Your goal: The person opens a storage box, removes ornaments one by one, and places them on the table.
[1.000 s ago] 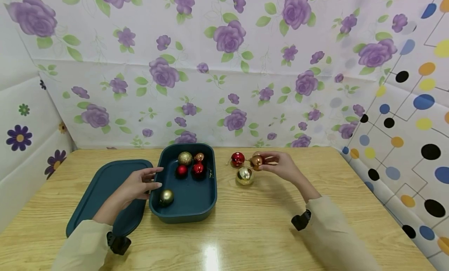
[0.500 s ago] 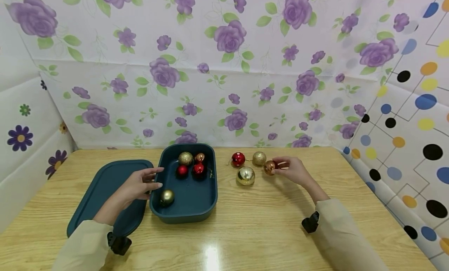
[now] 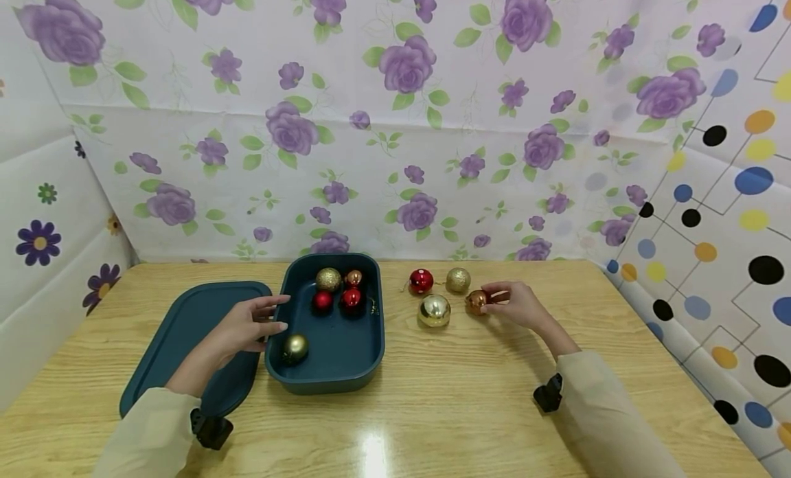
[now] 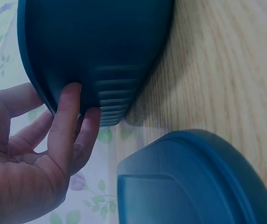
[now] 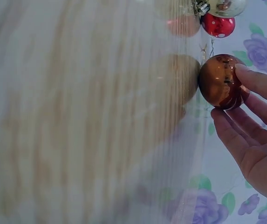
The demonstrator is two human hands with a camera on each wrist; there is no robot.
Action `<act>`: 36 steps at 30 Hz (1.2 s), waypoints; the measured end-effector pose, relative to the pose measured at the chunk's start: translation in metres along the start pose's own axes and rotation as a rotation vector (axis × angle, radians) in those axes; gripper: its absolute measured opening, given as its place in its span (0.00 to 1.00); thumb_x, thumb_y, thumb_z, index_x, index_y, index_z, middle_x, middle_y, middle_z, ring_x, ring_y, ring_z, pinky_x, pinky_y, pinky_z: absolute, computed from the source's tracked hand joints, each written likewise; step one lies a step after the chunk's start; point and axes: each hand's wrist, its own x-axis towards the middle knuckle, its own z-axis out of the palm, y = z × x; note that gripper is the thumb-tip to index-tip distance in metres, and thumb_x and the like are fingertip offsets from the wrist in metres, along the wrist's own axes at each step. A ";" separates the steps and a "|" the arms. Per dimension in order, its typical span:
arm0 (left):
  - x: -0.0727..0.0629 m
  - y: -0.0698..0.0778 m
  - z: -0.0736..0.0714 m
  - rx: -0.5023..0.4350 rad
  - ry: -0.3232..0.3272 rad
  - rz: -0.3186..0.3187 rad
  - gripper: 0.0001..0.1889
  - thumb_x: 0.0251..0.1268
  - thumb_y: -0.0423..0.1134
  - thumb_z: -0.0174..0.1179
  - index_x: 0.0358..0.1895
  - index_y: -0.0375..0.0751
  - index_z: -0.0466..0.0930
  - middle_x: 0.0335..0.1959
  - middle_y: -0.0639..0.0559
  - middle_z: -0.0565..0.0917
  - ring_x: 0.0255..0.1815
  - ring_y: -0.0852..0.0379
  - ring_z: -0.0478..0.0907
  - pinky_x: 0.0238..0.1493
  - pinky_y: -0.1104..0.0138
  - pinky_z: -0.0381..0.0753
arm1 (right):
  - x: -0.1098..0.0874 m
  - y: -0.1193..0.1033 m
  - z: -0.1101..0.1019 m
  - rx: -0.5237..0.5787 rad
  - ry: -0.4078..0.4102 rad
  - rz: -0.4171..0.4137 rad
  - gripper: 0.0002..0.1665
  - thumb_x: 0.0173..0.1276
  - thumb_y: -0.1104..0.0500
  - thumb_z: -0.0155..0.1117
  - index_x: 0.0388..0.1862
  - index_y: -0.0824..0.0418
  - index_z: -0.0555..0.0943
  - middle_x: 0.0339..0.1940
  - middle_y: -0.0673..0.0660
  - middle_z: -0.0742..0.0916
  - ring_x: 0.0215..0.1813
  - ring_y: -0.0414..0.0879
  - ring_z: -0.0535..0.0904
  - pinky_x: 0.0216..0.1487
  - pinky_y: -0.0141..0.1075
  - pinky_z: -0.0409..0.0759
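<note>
At the right, my right hand [image 3: 514, 305] pinches a shiny copper Christmas ball [image 3: 476, 301] at table level. In the right wrist view the thumb lies on one side of this copper ball [image 5: 219, 81], with fingers curled on the other. Close beside it are a glittery gold ball [image 3: 458, 280], a shiny gold ball [image 3: 434, 311] and a red ball with white dots [image 3: 421, 281]. My left hand [image 3: 244, 327] grips the left rim of a dark teal box [image 3: 375, 340]; fingers press its outer wall [image 4: 91, 46] in the left wrist view.
Inside the box sit a glittery gold ball [image 3: 328, 279], a small copper ball [image 3: 353, 278], two red balls [image 3: 352, 298] and an olive-gold ball [image 3: 295, 348]. A teal lid [image 3: 179, 327] lies left of the box, under the left forearm. Floral sheeting [image 3: 395, 155] stands behind the table.
The right hand has shifted the copper ball rightward and slightly nearer, uncovering the glittery gold ball behind it. Over the last half second it has barely moved. The left hand stays at the box rim.
</note>
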 end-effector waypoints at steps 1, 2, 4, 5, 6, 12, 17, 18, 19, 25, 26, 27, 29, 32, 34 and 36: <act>0.000 0.000 0.000 -0.001 0.000 0.001 0.34 0.63 0.37 0.57 0.70 0.37 0.54 0.68 0.26 0.49 0.67 0.32 0.50 0.44 0.53 0.77 | 0.000 0.000 0.000 0.000 0.000 0.001 0.26 0.57 0.63 0.67 0.54 0.73 0.75 0.47 0.69 0.81 0.46 0.61 0.79 0.42 0.41 0.79; 0.000 0.000 0.000 -0.003 0.000 0.001 0.34 0.63 0.37 0.57 0.70 0.37 0.54 0.68 0.26 0.49 0.67 0.32 0.50 0.44 0.53 0.77 | -0.001 -0.001 0.000 -0.002 -0.001 0.001 0.26 0.58 0.63 0.67 0.54 0.73 0.75 0.47 0.69 0.81 0.46 0.61 0.79 0.41 0.41 0.79; 0.000 0.000 0.000 -0.005 -0.001 0.001 0.34 0.63 0.37 0.57 0.70 0.37 0.54 0.68 0.26 0.49 0.67 0.32 0.50 0.44 0.53 0.77 | -0.001 -0.002 0.000 -0.003 -0.001 0.000 0.26 0.58 0.63 0.67 0.54 0.73 0.74 0.47 0.70 0.81 0.46 0.61 0.79 0.41 0.41 0.79; 0.000 0.000 0.000 -0.006 -0.001 0.001 0.34 0.63 0.37 0.57 0.70 0.37 0.54 0.68 0.26 0.49 0.67 0.32 0.50 0.44 0.53 0.77 | -0.001 -0.002 0.000 -0.001 -0.001 -0.001 0.26 0.58 0.63 0.67 0.54 0.73 0.74 0.48 0.70 0.81 0.46 0.61 0.79 0.41 0.42 0.79; 0.000 0.001 0.000 -0.007 -0.001 0.001 0.34 0.63 0.36 0.57 0.70 0.37 0.54 0.68 0.26 0.48 0.67 0.32 0.50 0.44 0.53 0.77 | -0.001 -0.002 0.000 0.002 -0.002 0.000 0.27 0.58 0.62 0.67 0.54 0.73 0.74 0.48 0.70 0.81 0.46 0.61 0.79 0.41 0.42 0.79; 0.000 0.001 0.000 -0.006 -0.002 0.002 0.33 0.63 0.37 0.57 0.70 0.37 0.53 0.68 0.26 0.49 0.67 0.32 0.50 0.45 0.52 0.77 | -0.002 -0.003 0.000 0.004 -0.005 0.008 0.27 0.58 0.64 0.66 0.55 0.74 0.73 0.49 0.70 0.80 0.47 0.61 0.79 0.42 0.42 0.79; 0.000 0.001 0.000 -0.003 -0.001 0.002 0.33 0.64 0.37 0.56 0.70 0.37 0.53 0.68 0.26 0.49 0.66 0.32 0.51 0.45 0.52 0.77 | -0.001 -0.003 0.000 0.008 -0.007 -0.003 0.28 0.58 0.64 0.66 0.56 0.75 0.72 0.49 0.71 0.80 0.48 0.62 0.78 0.43 0.42 0.79; 0.000 0.001 0.000 -0.005 -0.001 0.003 0.33 0.64 0.36 0.56 0.70 0.37 0.53 0.68 0.26 0.49 0.67 0.32 0.51 0.45 0.52 0.77 | -0.002 -0.004 -0.001 0.011 -0.008 -0.007 0.28 0.58 0.63 0.66 0.56 0.75 0.72 0.50 0.71 0.80 0.49 0.62 0.78 0.43 0.42 0.79; 0.000 0.001 0.000 -0.006 -0.002 0.002 0.33 0.64 0.37 0.56 0.70 0.37 0.53 0.68 0.26 0.49 0.67 0.32 0.51 0.45 0.52 0.77 | -0.002 -0.004 -0.001 0.010 -0.007 -0.011 0.29 0.58 0.63 0.66 0.56 0.75 0.72 0.50 0.71 0.79 0.49 0.62 0.77 0.43 0.42 0.79; 0.001 0.000 -0.001 -0.012 -0.008 0.001 0.34 0.63 0.37 0.57 0.70 0.37 0.53 0.68 0.27 0.48 0.67 0.32 0.51 0.44 0.52 0.77 | -0.003 -0.012 -0.007 0.014 0.027 -0.026 0.29 0.58 0.62 0.66 0.57 0.74 0.72 0.54 0.71 0.77 0.52 0.62 0.76 0.47 0.45 0.77; 0.001 0.000 -0.001 -0.011 -0.009 0.002 0.34 0.63 0.37 0.57 0.70 0.37 0.53 0.68 0.27 0.48 0.67 0.32 0.51 0.44 0.52 0.77 | -0.003 -0.014 -0.008 0.019 0.034 -0.028 0.29 0.58 0.63 0.66 0.57 0.73 0.72 0.54 0.71 0.77 0.52 0.62 0.75 0.48 0.45 0.76; 0.001 0.000 -0.001 -0.011 -0.011 0.002 0.34 0.63 0.37 0.57 0.70 0.37 0.53 0.68 0.27 0.48 0.67 0.32 0.51 0.45 0.52 0.77 | -0.003 -0.017 -0.009 0.025 0.039 -0.032 0.29 0.58 0.63 0.66 0.57 0.72 0.72 0.55 0.70 0.77 0.53 0.62 0.75 0.49 0.46 0.76; 0.002 0.000 -0.001 -0.010 -0.013 0.002 0.34 0.63 0.37 0.57 0.70 0.38 0.53 0.68 0.27 0.49 0.66 0.32 0.51 0.45 0.51 0.76 | -0.004 -0.023 -0.011 0.044 0.042 -0.039 0.29 0.58 0.62 0.66 0.58 0.71 0.72 0.56 0.70 0.76 0.54 0.62 0.74 0.50 0.47 0.75; 0.002 -0.001 -0.001 -0.007 -0.015 0.000 0.34 0.63 0.38 0.57 0.70 0.38 0.53 0.68 0.27 0.48 0.67 0.32 0.50 0.46 0.51 0.76 | -0.004 -0.035 -0.012 0.081 0.036 -0.031 0.30 0.59 0.59 0.66 0.59 0.68 0.72 0.58 0.67 0.76 0.56 0.60 0.73 0.50 0.46 0.75; 0.002 -0.001 -0.001 -0.003 -0.015 -0.001 0.34 0.64 0.38 0.57 0.70 0.38 0.53 0.68 0.27 0.48 0.67 0.32 0.50 0.46 0.51 0.76 | -0.003 -0.044 -0.010 0.108 0.027 -0.039 0.31 0.59 0.58 0.67 0.60 0.67 0.71 0.58 0.67 0.75 0.57 0.59 0.72 0.50 0.46 0.75; 0.002 -0.001 -0.001 0.001 -0.015 -0.003 0.34 0.64 0.38 0.56 0.70 0.39 0.53 0.68 0.27 0.48 0.67 0.32 0.50 0.46 0.51 0.76 | 0.000 -0.054 -0.006 0.139 0.016 -0.062 0.32 0.59 0.59 0.66 0.60 0.69 0.70 0.58 0.69 0.75 0.58 0.60 0.72 0.53 0.48 0.73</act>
